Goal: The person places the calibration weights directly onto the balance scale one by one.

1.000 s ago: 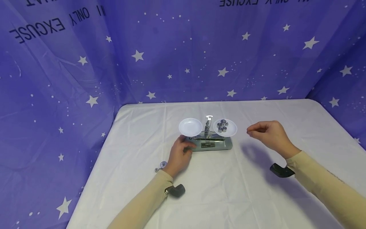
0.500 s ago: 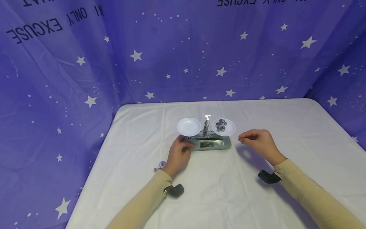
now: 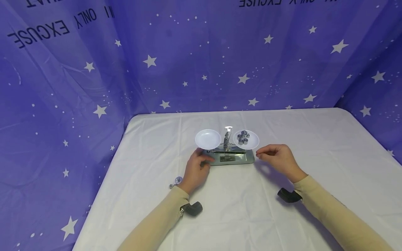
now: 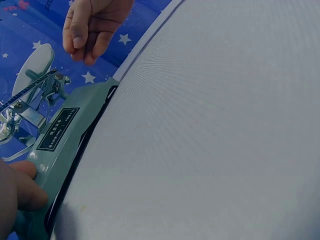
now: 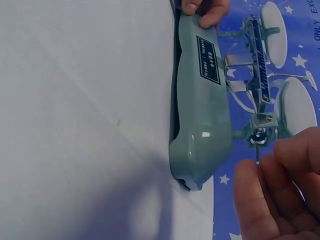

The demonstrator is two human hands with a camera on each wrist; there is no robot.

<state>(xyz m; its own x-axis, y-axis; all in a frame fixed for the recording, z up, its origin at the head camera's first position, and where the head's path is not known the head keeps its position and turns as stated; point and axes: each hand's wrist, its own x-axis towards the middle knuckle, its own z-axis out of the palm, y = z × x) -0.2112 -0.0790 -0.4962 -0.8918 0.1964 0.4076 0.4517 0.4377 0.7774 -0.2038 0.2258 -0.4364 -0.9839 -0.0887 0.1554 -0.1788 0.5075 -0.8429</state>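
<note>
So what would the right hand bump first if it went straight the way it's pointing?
Probably the balance scale: the right hand points at its right end, maybe the little metal knob there. Depth is unclear.

This looked like a little booth with cloth walls. Blue-purple cloth curtains with white stars and black letters (image 3: 176, 82) hung behind the wide table covered in white cloth (image 3: 232, 198) and on both its sides. On the table stood a grey-green balance scale with two round white pans (image 3: 242, 160).

Free cloth (image 3: 238, 202) on nr side of scale base (image 3: 243, 160) — L hand (image 3: 196, 171) blocks L end, R hand (image 3: 278, 160) v. close to R end — pans (image 3: 208, 139) above
</note>
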